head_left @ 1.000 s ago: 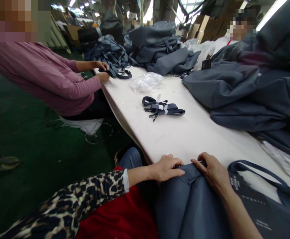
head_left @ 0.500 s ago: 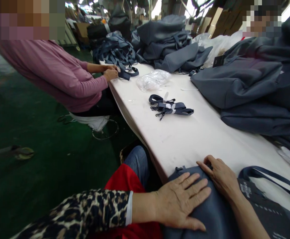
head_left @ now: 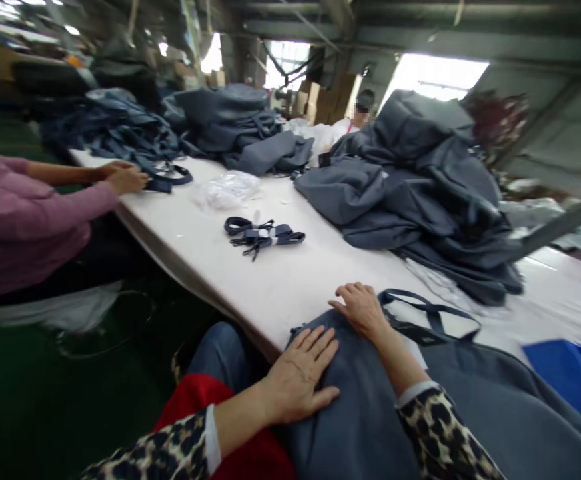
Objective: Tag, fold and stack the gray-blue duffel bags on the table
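A dark blue-grey bag lies across the near part of the table and over its front edge, its strap handle looping up at the far side. My left hand rests flat on the bag's left end, fingers spread. At the bag's far edge is my right hand, open and palm down, its fingers loosely bent and the thumb apart. A dark tag with a white piece of paper is partly hidden behind my right wrist. Farther up the table lie bundled navy straps with clips and pale bands.
The white table carries a clear plastic bag, heaped grey-blue bags on the right and piled straps at the far left. A co-worker's hands hold a strap. Something bright blue lies at right.
The camera view has swung right and up, so things appear farther left. Both hands stay on the bag, the left still flat; more of the bag and my right sleeve now show.
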`<state>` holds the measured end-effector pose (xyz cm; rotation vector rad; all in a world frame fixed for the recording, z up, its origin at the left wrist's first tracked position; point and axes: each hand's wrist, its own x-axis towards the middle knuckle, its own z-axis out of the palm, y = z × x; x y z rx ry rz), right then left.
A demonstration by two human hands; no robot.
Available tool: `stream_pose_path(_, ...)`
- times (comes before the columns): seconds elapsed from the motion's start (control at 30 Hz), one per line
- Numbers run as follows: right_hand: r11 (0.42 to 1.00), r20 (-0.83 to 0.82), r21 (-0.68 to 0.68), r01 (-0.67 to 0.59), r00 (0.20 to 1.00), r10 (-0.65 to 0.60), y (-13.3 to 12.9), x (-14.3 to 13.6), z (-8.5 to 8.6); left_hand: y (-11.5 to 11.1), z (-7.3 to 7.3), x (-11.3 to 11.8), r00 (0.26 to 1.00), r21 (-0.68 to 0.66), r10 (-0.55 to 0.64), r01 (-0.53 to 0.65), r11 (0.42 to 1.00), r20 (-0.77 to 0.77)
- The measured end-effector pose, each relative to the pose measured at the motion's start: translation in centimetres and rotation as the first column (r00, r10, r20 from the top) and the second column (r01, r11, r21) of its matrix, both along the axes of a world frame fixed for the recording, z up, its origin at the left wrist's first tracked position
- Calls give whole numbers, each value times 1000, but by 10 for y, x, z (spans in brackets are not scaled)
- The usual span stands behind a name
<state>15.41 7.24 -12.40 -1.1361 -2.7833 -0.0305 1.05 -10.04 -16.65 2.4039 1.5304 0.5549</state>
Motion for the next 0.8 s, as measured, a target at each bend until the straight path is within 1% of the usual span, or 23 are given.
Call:
stream_pose_path(0.03,1000,-9,19,10,1000,-10,-3,9,15,1,-1,0,1000,16,-1,1,1000,-17)
stream_pose_path(0.1,999,-43,34,27,999,-26,-10,37,42,3,-3,0,999,59,-8,11,998,-51)
stream_pose_path(0.13,999,-63,26,37,997,-35,-14,55,52,4,-4,0,998,85,-11,16,996,-65)
stream_pose_path(0.17,999,-76,0,52,996,-52,-18,74,57,4,-6,0,997,112,-13,22,993,-78)
stream_pose_path(0.2,997,-76,-42,71,994,-74,-23,94,57,3,-9,-1,996,141,-13,25,990,-91)
stream_pose_path(0.23,991,-63,-92,95,993,-101,-27,113,52,2,-12,-1,995,165,-11,28,986,-104)
stream_pose_path(0.27,982,-38,-144,124,991,-130,-31,130,42,1,-14,-3,993,184,-7,29,983,-117)
stream_pose_path(0.33,959,19,-220,177,984,-177,-38,156,13,1,-15,-6,990,195,-6,33,980,-139)
stream_pose_path(0.37,951,33,-239,196,981,-193,-40,165,-3,2,-12,-8,989,181,-11,38,983,-150)
stream_pose_path(0.43,941,36,-256,223,975,-221,-44,174,-32,11,0,-7,986,126,-16,38,991,-168)
stream_pose_path(0.47,937,31,-261,231,973,-231,-44,175,-43,18,9,-3,985,100,-9,26,995,-173)
stream_pose_path(0.53,935,17,-267,234,971,-238,-45,175,-55,36,28,13,987,84,11,3,997,-160)
stream_pose_path(0.57,934,10,-271,232,971,-239,-46,173,-57,46,35,24,989,91,10,4,996,-146)
stream_pose_path(0.6,934,3,-276,229,971,-237,-46,172,-56,56,38,37,990,95,-8,21,995,-139)
stream_pose_path(0.63,933,-2,-281,225,972,-235,-46,171,-54,66,38,50,988,83,-43,56,995,-149)
stream_pose_path(0.67,932,-7,-287,222,972,-234,-45,171,-50,75,34,61,981,57,-81,93,994,-176)
stream_pose_path(0.73,929,-16,-295,224,971,-240,-41,180,-34,88,17,78,956,-3,-137,141,990,-261)
stream_pose_path(0.8,920,-35,-284,270,956,-292,-35,204,-11,95,-4,84,934,-8,-148,154,988,-324)
